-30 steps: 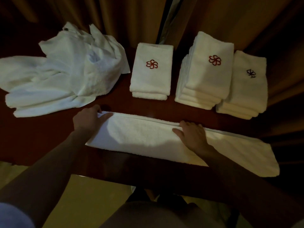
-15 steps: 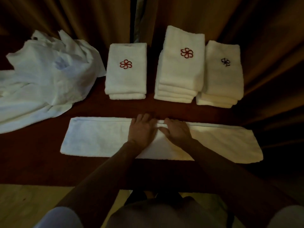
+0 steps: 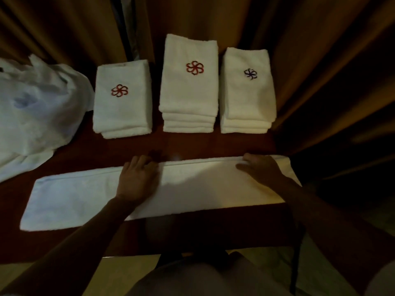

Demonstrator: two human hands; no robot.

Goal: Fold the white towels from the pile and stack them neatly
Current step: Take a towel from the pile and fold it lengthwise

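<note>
dark glossy table (image 3: pixel 192 146), long terry towel (image 3: pixel 192 189)

Readable text: none found.
Left stack of folded white terry towels (image 3: pixel 122 99): red embroidered pinwheel emblem, no lettering.
Middle taller folded white towel stack (image 3: pixel 189 82): same red emblem.
Right folded white towel stack (image 3: pixel 249 86): dark blue emblem.

Long folded white towel (image 3: pixel 192 189) flat before three neat stacks (image 3: pixel 189 86), crumpled pile (image 3: pixel 36 112) left
</note>
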